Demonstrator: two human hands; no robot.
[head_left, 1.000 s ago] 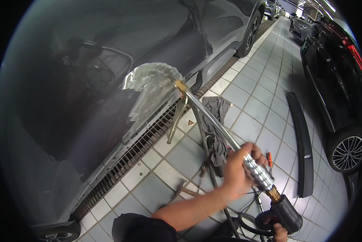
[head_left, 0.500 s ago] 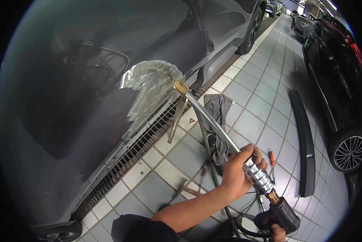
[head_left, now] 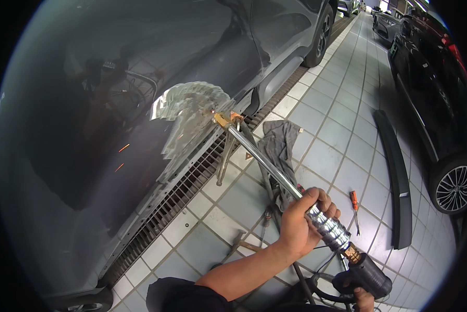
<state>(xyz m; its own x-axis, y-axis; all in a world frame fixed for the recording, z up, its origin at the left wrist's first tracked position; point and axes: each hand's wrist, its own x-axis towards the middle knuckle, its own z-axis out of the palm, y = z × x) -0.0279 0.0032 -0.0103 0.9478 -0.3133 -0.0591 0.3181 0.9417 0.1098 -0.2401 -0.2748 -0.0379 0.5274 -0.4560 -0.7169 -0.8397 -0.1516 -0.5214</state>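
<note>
A slide-hammer dent puller [head_left: 267,165] with a long steel rod, chrome weight and black pistol body slants across the middle. My left hand [head_left: 301,226] wraps round the front of its weight. Low at the right, my right hand [head_left: 364,300] closes on the pistol grip, partly cut off by the lower edge. The brass tip meets a ground bare-metal patch [head_left: 184,101] low on a dark grey car panel [head_left: 87,171]. A small reddish glow shows at the contact, and orange spark streaks fly over the panel. Locking pliers [head_left: 224,158] grip the panel's lower edge beside the tip.
A floor grate [head_left: 176,193] runs beneath the car. On the tiles lie a grey rag [head_left: 279,139], an orange-handled screwdriver [head_left: 354,200], a hammer [head_left: 237,243] and a long black trim strip [head_left: 392,166]. Cables trail near my right hand. A black car [head_left: 426,99] stands at the right.
The puller's tip has shifted left and slightly down on the bare patch, and both hands have moved with the tool. A glow and sparks now show.
</note>
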